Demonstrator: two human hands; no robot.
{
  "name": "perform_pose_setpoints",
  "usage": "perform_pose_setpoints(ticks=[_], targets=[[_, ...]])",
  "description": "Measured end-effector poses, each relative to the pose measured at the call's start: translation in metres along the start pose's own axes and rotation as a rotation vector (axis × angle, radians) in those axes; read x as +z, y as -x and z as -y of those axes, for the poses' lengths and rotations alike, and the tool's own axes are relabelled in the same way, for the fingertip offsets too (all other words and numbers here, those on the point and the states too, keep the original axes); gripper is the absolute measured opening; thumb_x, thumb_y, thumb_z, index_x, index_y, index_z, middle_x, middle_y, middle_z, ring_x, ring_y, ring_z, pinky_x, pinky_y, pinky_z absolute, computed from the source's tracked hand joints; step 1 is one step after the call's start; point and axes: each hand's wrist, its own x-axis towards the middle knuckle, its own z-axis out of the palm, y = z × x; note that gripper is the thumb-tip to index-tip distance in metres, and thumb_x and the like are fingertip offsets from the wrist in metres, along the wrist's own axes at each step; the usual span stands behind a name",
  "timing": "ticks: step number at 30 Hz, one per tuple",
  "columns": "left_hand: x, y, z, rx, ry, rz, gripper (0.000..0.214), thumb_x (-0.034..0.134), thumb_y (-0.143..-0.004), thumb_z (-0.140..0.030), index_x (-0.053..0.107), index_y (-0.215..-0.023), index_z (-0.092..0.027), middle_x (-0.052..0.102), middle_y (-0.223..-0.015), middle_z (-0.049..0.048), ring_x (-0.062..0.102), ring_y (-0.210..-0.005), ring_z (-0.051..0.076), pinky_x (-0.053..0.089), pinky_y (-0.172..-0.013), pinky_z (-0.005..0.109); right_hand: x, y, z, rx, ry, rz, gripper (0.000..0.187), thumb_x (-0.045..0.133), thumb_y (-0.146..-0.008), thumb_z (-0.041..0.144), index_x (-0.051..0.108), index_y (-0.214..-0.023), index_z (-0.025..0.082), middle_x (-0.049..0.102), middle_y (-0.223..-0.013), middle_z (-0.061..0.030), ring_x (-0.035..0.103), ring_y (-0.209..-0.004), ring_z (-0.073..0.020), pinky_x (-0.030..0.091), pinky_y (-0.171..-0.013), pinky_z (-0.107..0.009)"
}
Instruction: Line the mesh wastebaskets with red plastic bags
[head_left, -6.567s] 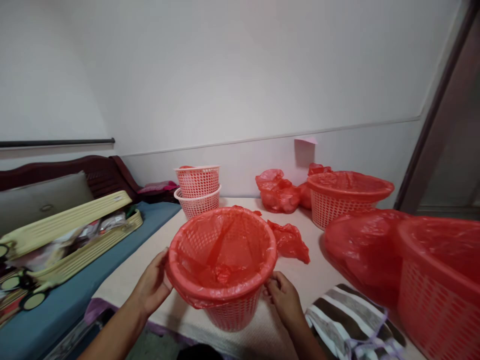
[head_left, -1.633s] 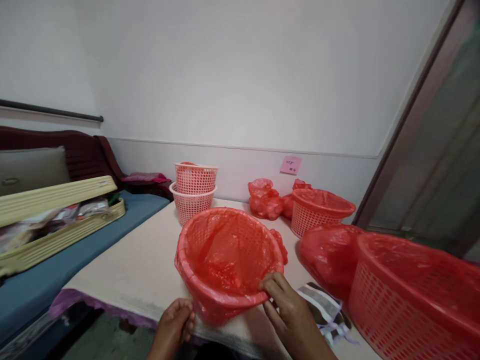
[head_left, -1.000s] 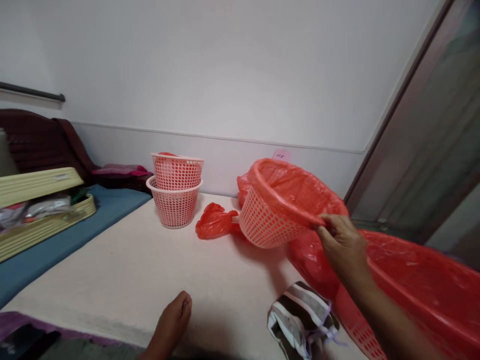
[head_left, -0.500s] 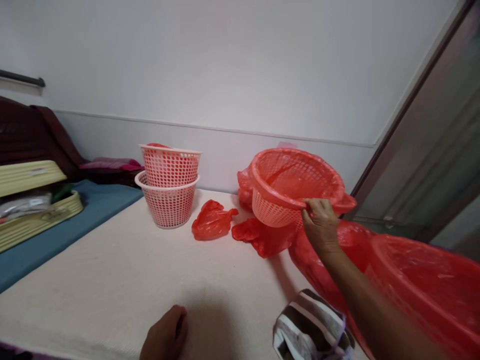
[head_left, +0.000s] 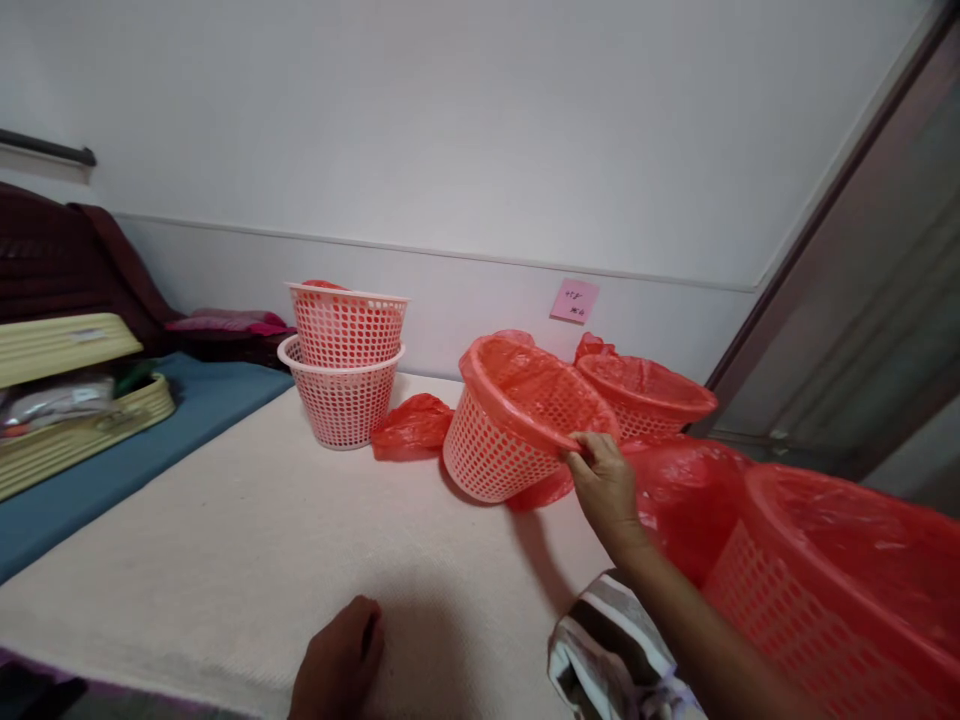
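My right hand pinches the lined rim of a pink plastic basket, which tilts low over the pale table covering. A red plastic bag lines this basket and folds over its rim. Low in the view, my left hand is loosely curled, and I see nothing in it. Behind the held basket stands another lined basket. Crumpled red bags lie to the left of the held basket, and one is partly under it.
Two pink baskets are stacked near the wall. A large lined basket and a red bag occupy the right side. Striped cloth lies under my right forearm. A yellow case sits on the blue cloth at left.
My right hand has brought the lined basket left and down, uncovering the other lined basket and a pink note on the wall. My left hand stays low in view.
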Motion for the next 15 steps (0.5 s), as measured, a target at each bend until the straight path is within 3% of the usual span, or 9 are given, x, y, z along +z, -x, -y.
perform_pose_setpoints(ticks=[9,15], targets=[[-0.003,-0.001,-0.002,-0.012,-0.033,-0.004,0.018,0.037,-0.092,-0.031,0.051,-0.081,-0.024,0.064,-0.078,0.0009,0.059,-0.074,0.018,0.033,-0.067,0.029,-0.046,-0.016,0.032,0.046,-0.095,-0.134,0.017,0.053,-0.082,0.035,0.062,-0.083,0.020,0.057,-0.080,-0.0022,0.054,-0.074,-0.0180,0.043,-0.068,-0.031],[-0.003,0.000,-0.003,-0.010,-0.036,-0.011,0.018,0.037,-0.091,-0.029,0.052,-0.082,-0.024,0.064,-0.077,0.0012,0.059,-0.073,0.018,0.033,-0.067,0.028,-0.061,-0.031,0.037,-0.170,0.127,-0.231,0.012,0.049,-0.085,0.025,0.060,-0.086,0.022,0.058,-0.083,-0.0036,0.055,-0.080,-0.0196,0.045,-0.075,-0.033]])
